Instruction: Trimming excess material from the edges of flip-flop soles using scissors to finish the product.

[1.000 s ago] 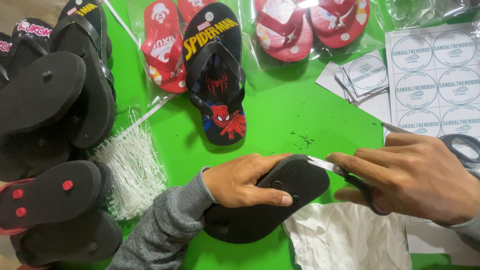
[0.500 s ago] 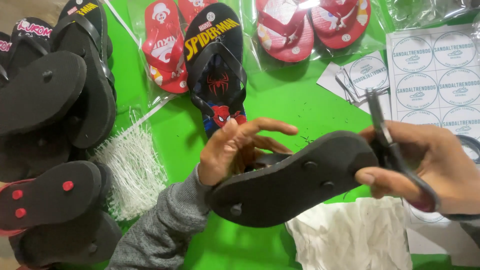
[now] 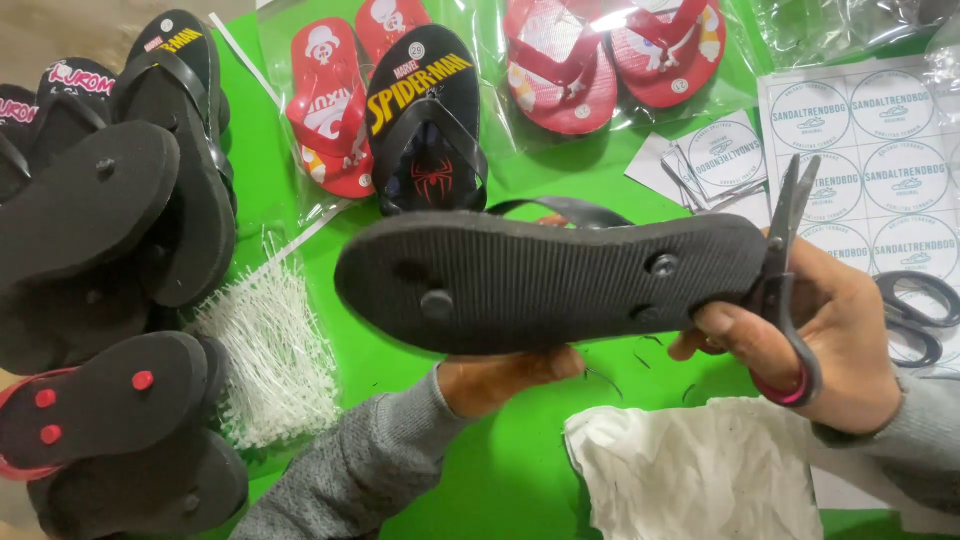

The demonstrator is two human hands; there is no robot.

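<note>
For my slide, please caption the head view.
Both hands hold a black flip-flop sole-up; scissors in the right.

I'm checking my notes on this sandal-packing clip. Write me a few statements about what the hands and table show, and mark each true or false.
1. The black sandal is held sole towards the camera. True.
2. The right hand holds scissors. True.
3. The left hand lies flat on the table. False: it supports the sandal from below.
4. The table is blue. False: it is green.
5. A heap of white plastic ties lies beside the stacked sandals. True.
</note>
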